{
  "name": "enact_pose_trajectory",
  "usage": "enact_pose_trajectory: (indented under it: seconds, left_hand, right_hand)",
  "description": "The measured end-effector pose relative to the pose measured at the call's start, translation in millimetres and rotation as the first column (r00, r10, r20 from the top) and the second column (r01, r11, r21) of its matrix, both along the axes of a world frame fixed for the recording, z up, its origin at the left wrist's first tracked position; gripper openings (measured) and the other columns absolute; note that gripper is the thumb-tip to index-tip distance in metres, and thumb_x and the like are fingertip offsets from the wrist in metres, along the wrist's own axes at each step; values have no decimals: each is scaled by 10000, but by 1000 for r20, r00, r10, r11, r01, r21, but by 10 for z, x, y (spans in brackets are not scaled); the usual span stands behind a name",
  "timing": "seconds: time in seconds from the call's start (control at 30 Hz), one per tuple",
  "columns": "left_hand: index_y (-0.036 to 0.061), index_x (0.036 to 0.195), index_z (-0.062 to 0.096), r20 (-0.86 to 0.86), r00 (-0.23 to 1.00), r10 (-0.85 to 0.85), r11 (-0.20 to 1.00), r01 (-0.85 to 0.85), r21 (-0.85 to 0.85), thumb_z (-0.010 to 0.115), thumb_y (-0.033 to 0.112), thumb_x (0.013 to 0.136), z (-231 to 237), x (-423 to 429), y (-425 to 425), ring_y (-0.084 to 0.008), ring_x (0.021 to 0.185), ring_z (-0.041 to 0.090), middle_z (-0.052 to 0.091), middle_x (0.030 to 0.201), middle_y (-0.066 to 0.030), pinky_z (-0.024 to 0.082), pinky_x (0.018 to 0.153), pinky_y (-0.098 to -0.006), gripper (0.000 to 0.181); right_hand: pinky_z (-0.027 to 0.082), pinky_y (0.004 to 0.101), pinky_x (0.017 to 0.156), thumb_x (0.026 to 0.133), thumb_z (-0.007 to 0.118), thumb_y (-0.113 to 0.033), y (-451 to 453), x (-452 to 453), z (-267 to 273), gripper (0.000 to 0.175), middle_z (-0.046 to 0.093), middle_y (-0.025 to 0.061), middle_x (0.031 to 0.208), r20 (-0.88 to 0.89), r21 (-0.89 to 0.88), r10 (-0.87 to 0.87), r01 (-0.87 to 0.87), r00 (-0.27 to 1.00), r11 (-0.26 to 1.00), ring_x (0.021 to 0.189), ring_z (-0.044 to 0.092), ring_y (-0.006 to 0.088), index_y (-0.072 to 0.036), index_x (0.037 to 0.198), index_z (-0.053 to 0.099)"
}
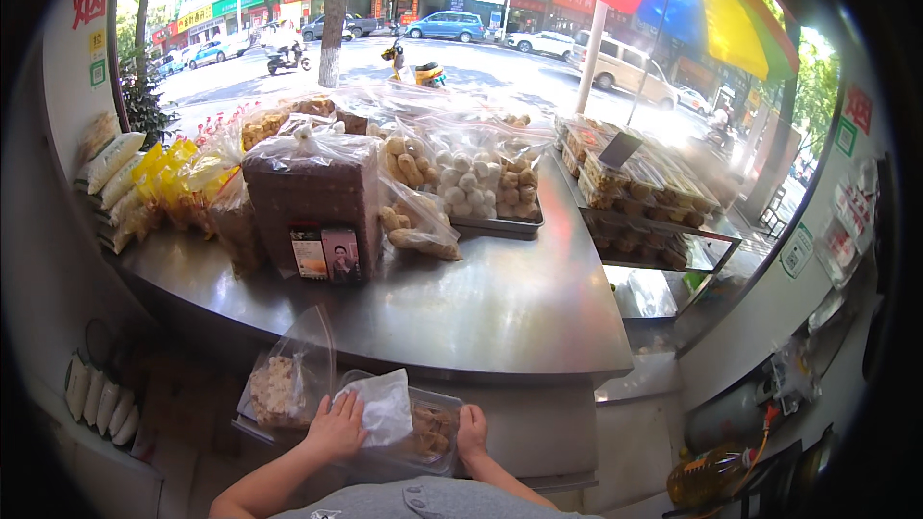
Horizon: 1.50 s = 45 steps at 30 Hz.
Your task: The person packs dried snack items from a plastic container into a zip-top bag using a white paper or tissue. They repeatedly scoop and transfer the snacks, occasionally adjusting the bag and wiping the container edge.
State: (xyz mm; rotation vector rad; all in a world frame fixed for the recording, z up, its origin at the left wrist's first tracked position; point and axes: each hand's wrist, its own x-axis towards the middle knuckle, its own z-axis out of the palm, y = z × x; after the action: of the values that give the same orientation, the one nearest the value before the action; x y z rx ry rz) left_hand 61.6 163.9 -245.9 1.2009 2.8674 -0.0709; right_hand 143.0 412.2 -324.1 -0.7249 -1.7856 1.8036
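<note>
My left hand [339,424] lies with its fingers stretched over the left part of a white paper or cloth sheet [387,407]. Its thumb is hard to make out, so a grip on the sheet cannot be confirmed. The sheet covers part of a clear plastic container [441,404], inside which brown food pieces [430,436] show. At the container's right side, my right hand [473,432] is closed around the rim. Just left of my left hand stands an open clear plastic bag [277,386] with pale, crumbly food in it.
Beyond my hands curves a steel counter [505,317]. A large bagged dark block [314,187] stands on it, with a phone [324,254] leaning in front. Bagged round foods sit on a dark tray [505,228]. Packed clear boxes [634,173] fill a stand at right. An oil bottle [710,476] is low right.
</note>
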Motion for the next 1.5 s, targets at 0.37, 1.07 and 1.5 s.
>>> enact_pose_trajectory:
  seconds: [0.37,1.07,1.5]
  left_hand:
    - [34,1066,570,44,968,-246,944,230,235,539,382,817,163,7,130,-278,1222,394,491,1231,-142,263,1042,-419,428]
    - [91,1411,229,269,936,-229,972,234,12,349,355,891,166,-272,278,-205,1380,145,189,1488,-68,77,1115,-402,595]
    - [-73,1364,228,254,967,23,990,-58,130,385,466,879,-61,130,802,-387,1362,99,148,1440,-282,66,1111,-425,743]
  right_hand:
    - [431,271,648,900,476,-199,9,-10,-93,205,549,34,729,0,-41,9,-9,1000,999,700,496,114,-21,839,557]
    - [434,278,638,904,473,-212,3,22,30,219,556,48,733,15,-15,49,-49,999,999,695,502,122,-15,849,550]
    - [429,307,630,916,450,-210,-4,-2,-12,216,527,63,702,6,92,35,-35,999,995,679,497,144,-22,841,524]
